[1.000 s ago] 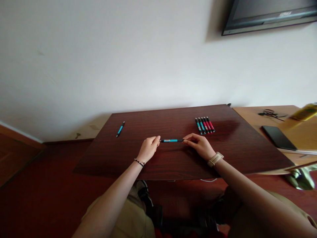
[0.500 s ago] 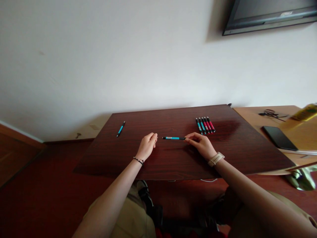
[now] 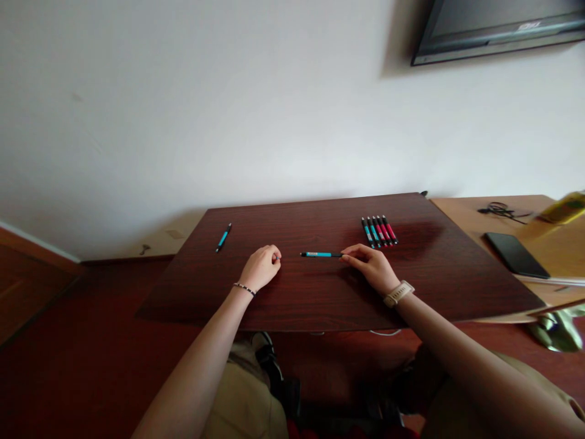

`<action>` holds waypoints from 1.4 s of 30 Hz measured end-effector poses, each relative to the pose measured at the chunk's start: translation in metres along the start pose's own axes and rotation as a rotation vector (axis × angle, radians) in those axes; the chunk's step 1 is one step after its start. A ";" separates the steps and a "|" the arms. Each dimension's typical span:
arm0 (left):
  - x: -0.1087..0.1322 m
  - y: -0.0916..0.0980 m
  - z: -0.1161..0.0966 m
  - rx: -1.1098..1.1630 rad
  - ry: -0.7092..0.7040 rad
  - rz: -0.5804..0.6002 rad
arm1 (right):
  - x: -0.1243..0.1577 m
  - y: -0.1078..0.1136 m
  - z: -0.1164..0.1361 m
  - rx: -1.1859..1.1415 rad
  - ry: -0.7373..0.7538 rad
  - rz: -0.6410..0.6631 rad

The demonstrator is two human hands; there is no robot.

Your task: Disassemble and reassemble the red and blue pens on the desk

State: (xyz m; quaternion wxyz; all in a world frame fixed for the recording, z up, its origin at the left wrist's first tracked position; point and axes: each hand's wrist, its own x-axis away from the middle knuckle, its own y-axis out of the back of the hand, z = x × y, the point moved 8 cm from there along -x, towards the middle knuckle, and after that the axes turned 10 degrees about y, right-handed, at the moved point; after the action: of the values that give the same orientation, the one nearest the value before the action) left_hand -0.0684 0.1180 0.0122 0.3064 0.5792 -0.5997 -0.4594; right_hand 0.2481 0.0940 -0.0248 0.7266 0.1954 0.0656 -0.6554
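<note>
A blue pen with black ends (image 3: 320,255) lies sideways over the dark wooden table (image 3: 292,305). My right hand (image 3: 368,265) pinches its right end between thumb and fingers. Left of the pen's other end, apart from it, is my left hand (image 3: 261,267), its fingers curled closed; whether something small sits in them I cannot make out. Another blue pen (image 3: 223,238) lies slanted on the table's left side. Beyond my right hand, a row of blue pens (image 3: 370,233) and red pens (image 3: 386,230) lies side by side.
To the right stands a lighter wooden table (image 3: 479,210) with a black phone (image 3: 516,255), a coiled black cable (image 3: 501,210) and a yellow bottle (image 3: 564,208). A wall-mounted screen (image 3: 503,30) hangs at the upper right. The white wall (image 3: 274,122) borders the table's far edge.
My left hand has moved left, away from the pen's tip, with its fingers still closed. My right hand and the pen it pinches have stayed nearly in place.
</note>
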 end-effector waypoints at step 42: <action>0.015 0.014 -0.069 0.292 -0.285 -0.026 | 0.000 -0.002 0.005 -0.050 -0.028 0.005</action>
State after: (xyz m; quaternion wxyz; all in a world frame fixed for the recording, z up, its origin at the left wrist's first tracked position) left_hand -0.0142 0.0887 0.0488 0.1253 0.5542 -0.6897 -0.4489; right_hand 0.2449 0.0918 -0.0208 0.7337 0.1684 0.0713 -0.6544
